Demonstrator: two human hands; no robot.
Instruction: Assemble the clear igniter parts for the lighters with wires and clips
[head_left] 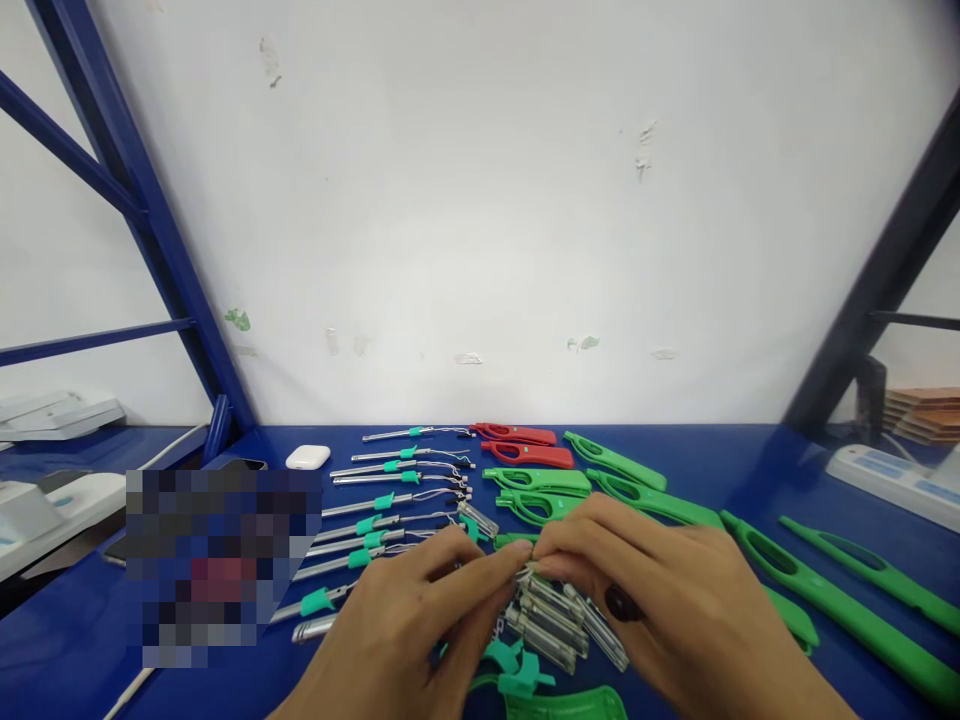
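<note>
My left hand (pixel 427 610) and my right hand (pixel 645 590) meet fingertip to fingertip over the pile, both closed in a pinch. A small part between them is mostly hidden by the fingers. From under the right fingers sticks a dark round-ended object (pixel 621 603), its kind unclear. Below the fingertips lie several clear lighter fuel tanks (pixel 551 625) with metal tops. Teal triggers (pixel 517 668) are heaped nearer to me, beside a green lighter shell half (pixel 566 704). Left of the hands, metal lighter tubes (pixel 390 502) with teal triggers and thin wires lie in a column.
Green lighter shells (pixel 817 590) spread to the right; two red ones (pixel 525 455) lie at the back. A white earbud case (pixel 308 457) and a blurred-out patch (pixel 225 560) are at left. Power strips (pixel 892 480) and blue frame posts (pixel 150 230) flank the blue table (pixel 720 470).
</note>
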